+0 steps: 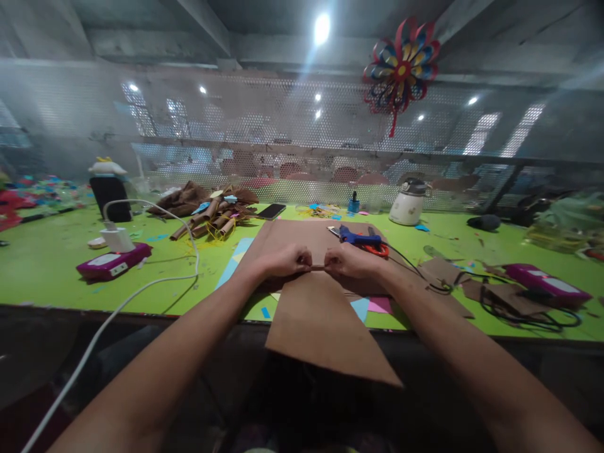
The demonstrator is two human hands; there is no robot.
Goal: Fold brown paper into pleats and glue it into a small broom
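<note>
Blk phone (272, 211) flat, wht jug (406, 208) upright on grn tbl (42, 251).

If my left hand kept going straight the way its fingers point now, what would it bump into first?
Probably your right hand: it faces the left hand across a small gap, both pinching the brown sheet. Exact depth is unclear from this one view.

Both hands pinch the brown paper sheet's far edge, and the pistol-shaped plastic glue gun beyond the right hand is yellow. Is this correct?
The colour is wrong: in the head view, the pistol-shaped plastic glue gun is blue. The left hand and right hand pinch the brown paper sheet as stated.
</note>
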